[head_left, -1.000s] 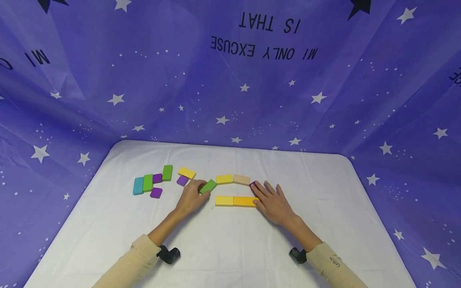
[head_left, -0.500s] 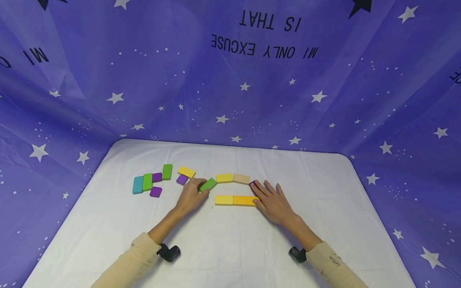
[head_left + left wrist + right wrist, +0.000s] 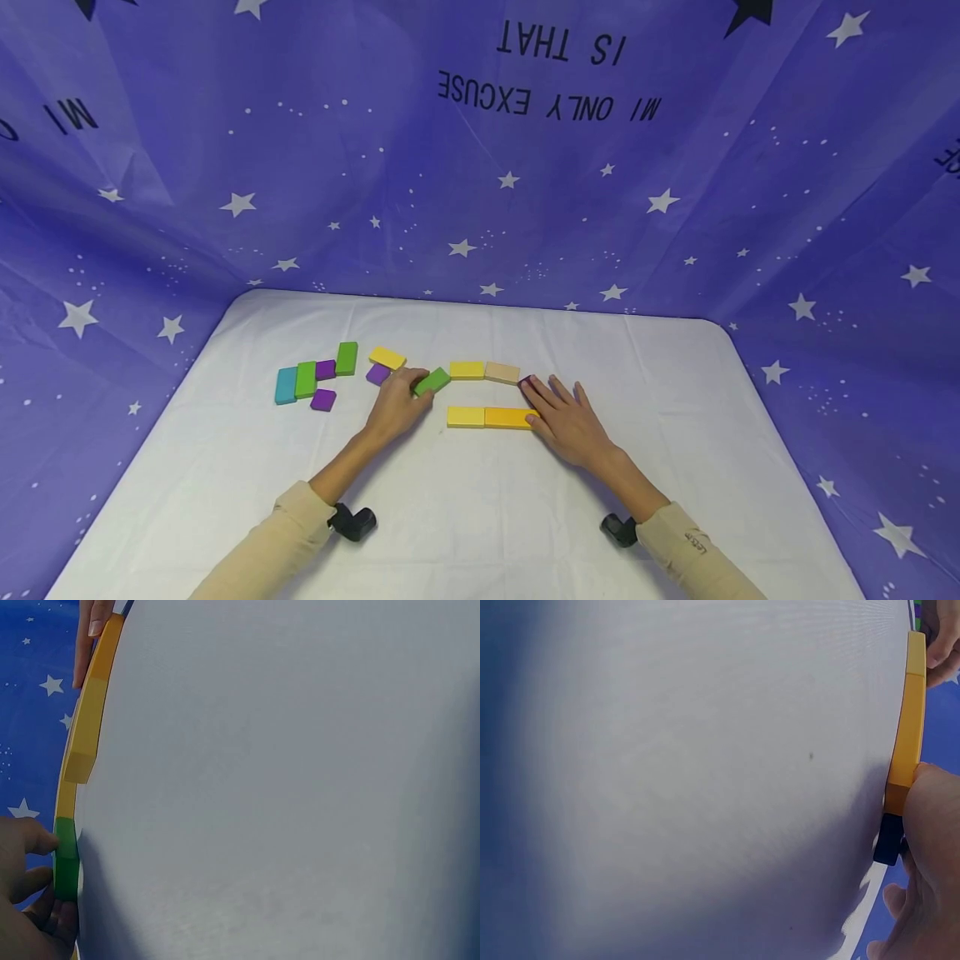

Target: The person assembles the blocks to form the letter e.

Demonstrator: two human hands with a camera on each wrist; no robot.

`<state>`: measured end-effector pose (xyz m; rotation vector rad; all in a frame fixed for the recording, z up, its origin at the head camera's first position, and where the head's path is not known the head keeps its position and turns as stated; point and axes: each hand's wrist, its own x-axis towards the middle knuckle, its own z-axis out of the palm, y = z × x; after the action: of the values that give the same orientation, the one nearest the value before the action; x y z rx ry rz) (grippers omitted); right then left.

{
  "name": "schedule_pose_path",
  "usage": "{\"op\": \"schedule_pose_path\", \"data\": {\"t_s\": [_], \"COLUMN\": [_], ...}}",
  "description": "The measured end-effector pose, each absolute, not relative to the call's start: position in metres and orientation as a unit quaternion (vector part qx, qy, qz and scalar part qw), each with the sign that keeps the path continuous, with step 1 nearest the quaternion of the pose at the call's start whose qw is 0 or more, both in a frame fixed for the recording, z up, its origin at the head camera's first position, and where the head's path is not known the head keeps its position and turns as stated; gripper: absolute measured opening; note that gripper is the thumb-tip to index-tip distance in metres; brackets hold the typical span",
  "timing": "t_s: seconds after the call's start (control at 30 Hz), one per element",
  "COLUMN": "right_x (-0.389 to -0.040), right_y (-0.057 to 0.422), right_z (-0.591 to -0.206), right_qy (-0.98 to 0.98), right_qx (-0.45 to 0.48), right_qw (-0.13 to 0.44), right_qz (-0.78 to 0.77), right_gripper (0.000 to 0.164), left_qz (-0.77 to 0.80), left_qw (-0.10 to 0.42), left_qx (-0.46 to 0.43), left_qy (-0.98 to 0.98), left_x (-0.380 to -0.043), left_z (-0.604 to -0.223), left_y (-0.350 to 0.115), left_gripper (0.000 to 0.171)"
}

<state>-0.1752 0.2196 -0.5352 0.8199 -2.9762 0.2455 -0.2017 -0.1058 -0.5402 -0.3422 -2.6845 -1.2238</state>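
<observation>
My left hand [image 3: 396, 407] pinches a green block [image 3: 432, 382] between thumb and fingers; its right end meets a yellow block [image 3: 467, 371]. A tan block [image 3: 502, 372] continues that row to a dark purple block [image 3: 526, 382]. Fingers of my right hand [image 3: 573, 425] lie straight over the purple block and partly hide it. Its thumb touches the right end of an orange block [image 3: 507, 418], which abuts a pale yellow block [image 3: 466, 417] in a nearer row. In the right wrist view a dark block [image 3: 889, 840] shows past the orange block's end, partly behind the right hand.
Left of the left hand lie a blue block [image 3: 286, 386], two green blocks [image 3: 305, 380], purple blocks [image 3: 323, 400] and a yellow block [image 3: 387, 358]. A white cloth covers the table [image 3: 480, 517]. A purple starry curtain [image 3: 480, 167] hangs behind and at both sides.
Almost nothing differs. The left hand and the green block have tilted or shifted very slightly at the row's left end; the right hand stays in place.
</observation>
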Motion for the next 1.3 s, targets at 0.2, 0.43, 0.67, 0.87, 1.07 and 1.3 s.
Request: {"op": "schedule_pose_path", "data": {"t_s": [0.2, 0.43, 0.67, 0.87, 1.07, 1.3], "right_x": [-0.176, -0.175, -0.175, -0.174, -0.174, -0.175], "right_y": [0.219, 0.219, 0.219, 0.219, 0.219, 0.219], "right_z": [-0.536, -0.537, -0.538, -0.538, -0.536, -0.536], "right_qy": [-0.962, -0.963, -0.963, -0.963, -0.963, -0.962], "right_qx": [0.264, 0.260, 0.257, 0.258, 0.259, 0.262], "right_qw": [0.022, 0.018, 0.019, 0.021, 0.017, 0.022], "right_qz": [0.074, 0.075, 0.078, 0.077, 0.076, 0.079], "right_gripper": [0.058, 0.058, 0.058, 0.058, 0.058, 0.058], "left_qz": [-0.411, -0.409, -0.413, -0.453, -0.439, -0.398], "left_qw": [0.080, 0.081, 0.092, 0.119, 0.148, 0.106], "left_qx": [-0.112, -0.113, -0.111, -0.073, -0.016, 0.012], "left_qy": [-0.901, -0.902, -0.899, -0.881, -0.886, -0.911], "left_x": [-0.203, -0.203, -0.204, -0.205, -0.216, -0.224], "left_z": [-0.538, -0.537, -0.538, -0.531, -0.529, -0.531], "left_y": [-0.107, -0.107, -0.108, -0.123, -0.146, -0.158], "left_gripper": [0.037, 0.037, 0.037, 0.036, 0.046, 0.068]}}
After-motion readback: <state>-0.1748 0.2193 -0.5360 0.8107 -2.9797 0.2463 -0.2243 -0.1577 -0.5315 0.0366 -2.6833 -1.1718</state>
